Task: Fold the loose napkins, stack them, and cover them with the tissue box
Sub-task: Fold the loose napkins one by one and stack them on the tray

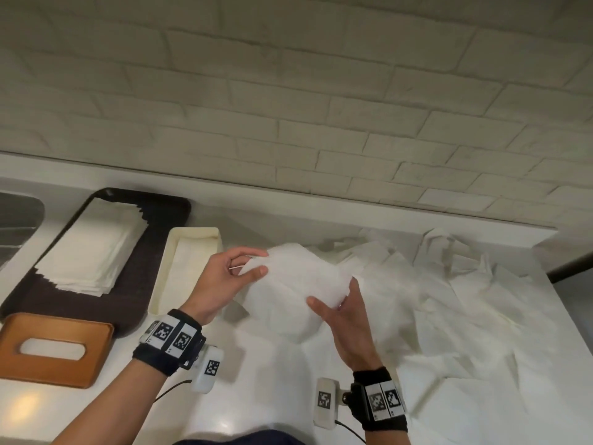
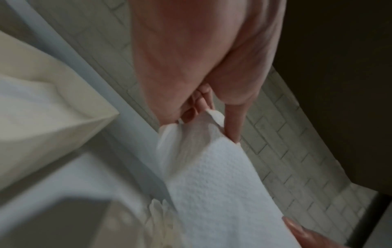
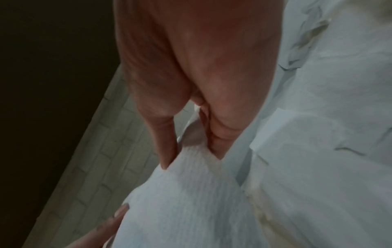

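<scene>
Both hands hold one white napkin [image 1: 298,284] up above the counter [image 1: 250,396]: the left hand [image 1: 224,284] pinches its far left edge between thumb and fingers, and the right hand [image 1: 343,319] pinches its near right edge the same way. Right of the right hand lies a heap of loose napkins [image 1: 449,300]. Left of the left hand stands a cream tray [image 1: 160,284], then a dark tray [image 1: 134,284] bearing a stack of folded napkins [image 1: 90,248], with the brown tissue box [image 1: 51,348] nearer the body.
</scene>
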